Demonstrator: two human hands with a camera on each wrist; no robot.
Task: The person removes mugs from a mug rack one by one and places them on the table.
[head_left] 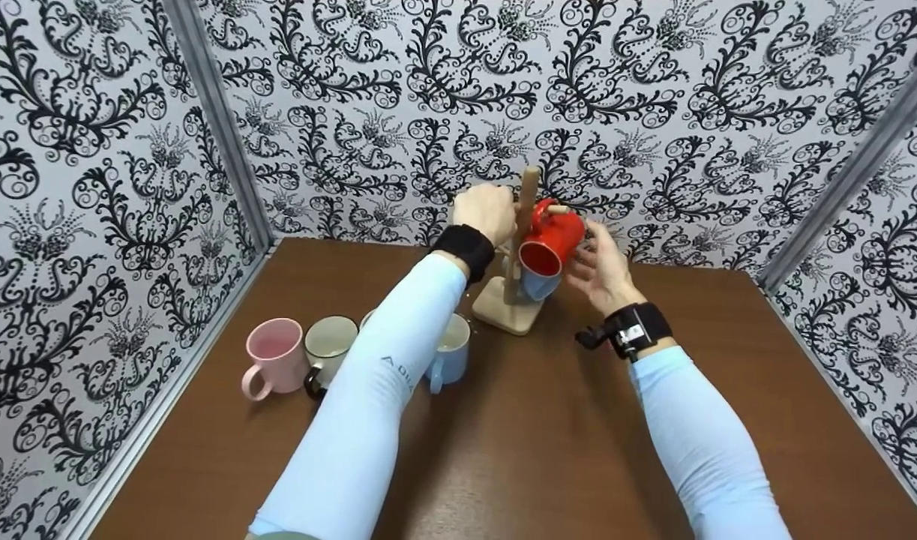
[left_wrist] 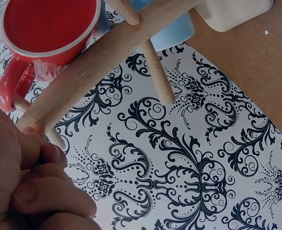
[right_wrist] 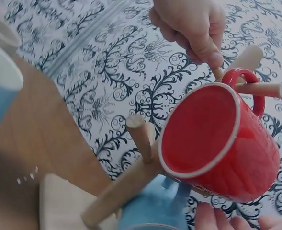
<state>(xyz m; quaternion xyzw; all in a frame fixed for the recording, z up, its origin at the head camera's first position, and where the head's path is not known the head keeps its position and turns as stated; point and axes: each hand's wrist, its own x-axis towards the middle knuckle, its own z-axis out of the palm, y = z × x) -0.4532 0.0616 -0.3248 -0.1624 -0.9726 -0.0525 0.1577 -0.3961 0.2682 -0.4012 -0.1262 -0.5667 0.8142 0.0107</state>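
Note:
A wooden mug tree (head_left: 528, 191) stands toward the back of the table. My left hand (head_left: 484, 212) holds one of its upper pegs, thumb and curled fingers around the peg in the left wrist view. The red mug (head_left: 566, 238) hangs by its handle from another upper peg, tilted with its mouth facing down and forward. Below it, a light blue mug (head_left: 539, 286) is on the tree, partly hidden by the red one. Right beside the red mug, my right hand (head_left: 602, 271) has its fingers spread and loosely bent, fingertips close to the mug's side.
On the left of the table stand a pink mug (head_left: 286, 373), a white mug with black handle (head_left: 331, 341) and another blue mug (head_left: 454, 364). My left sleeve (head_left: 368, 420) partly covers this row. Patterned walls (head_left: 338, 150) enclose the table's back and sides.

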